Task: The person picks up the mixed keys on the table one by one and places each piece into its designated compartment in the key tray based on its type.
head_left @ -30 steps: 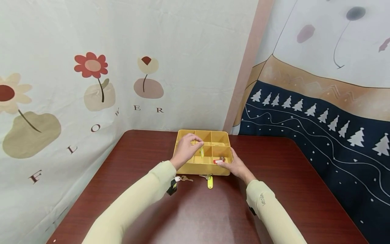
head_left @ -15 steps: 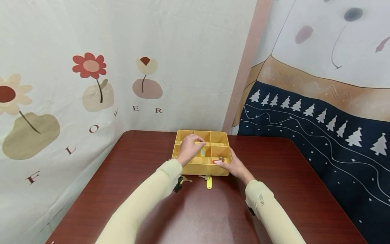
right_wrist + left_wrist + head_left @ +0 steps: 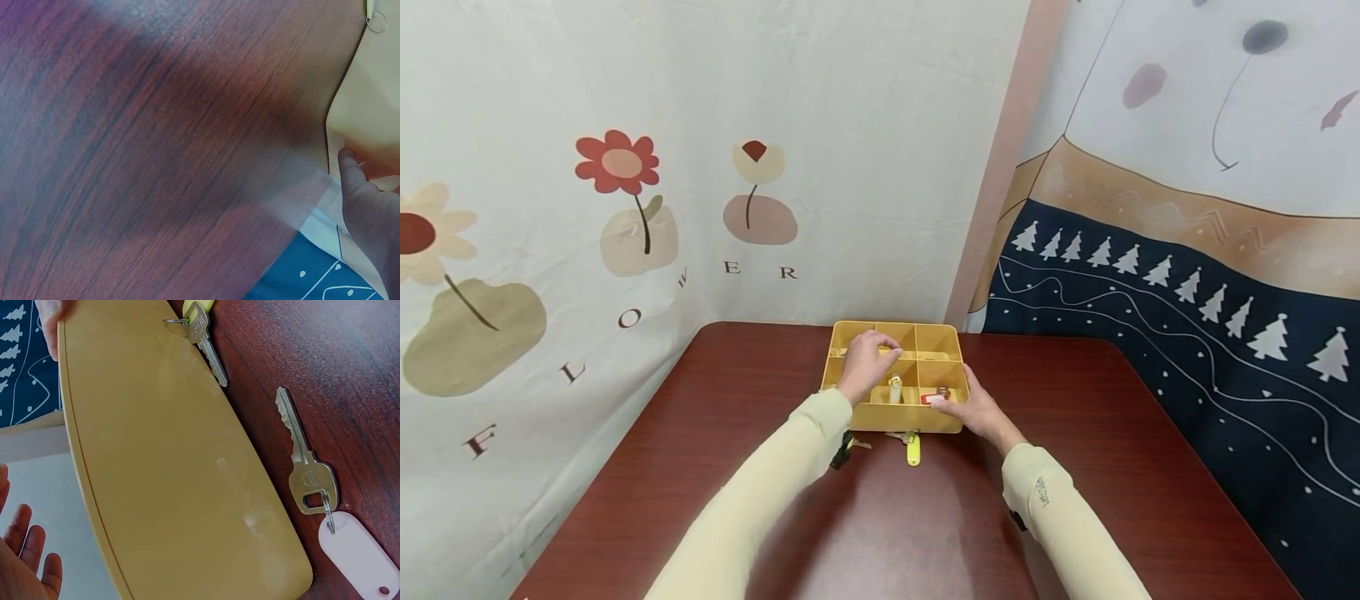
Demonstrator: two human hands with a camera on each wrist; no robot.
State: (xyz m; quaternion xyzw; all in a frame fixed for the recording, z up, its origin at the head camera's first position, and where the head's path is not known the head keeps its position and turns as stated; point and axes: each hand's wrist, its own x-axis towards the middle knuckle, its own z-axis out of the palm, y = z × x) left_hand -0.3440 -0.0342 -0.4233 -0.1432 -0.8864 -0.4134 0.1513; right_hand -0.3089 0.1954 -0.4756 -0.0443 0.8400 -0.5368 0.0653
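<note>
A yellow divided box (image 3: pixel 895 418) stands at the back of the table. My left hand (image 3: pixel 867 367) hovers over its middle, fingers loosely bent and holding nothing; in the left wrist view the fingers (image 3: pixel 32 547) are spread apart. Below the fingertips, a key tag (image 3: pixel 895 392) with a ring at its top shows in the front middle compartment. My right hand (image 3: pixel 981 408) holds the box's front right corner, thumb on the front wall. A red key tag (image 3: pixel 934 399) lies in the front right compartment.
On the table before the box lie a key with a yellow tag (image 3: pixel 913 450) and a key (image 3: pixel 312 481) with a white tag (image 3: pixel 359 553). My left wrist hides part of the latter in the head view. Printed cloth hangs behind the table (image 3: pixel 760 358).
The left hand moved slightly right, then let go of the key tag, which dropped from its fingertips into the front middle compartment. The right hand stayed on the box.
</note>
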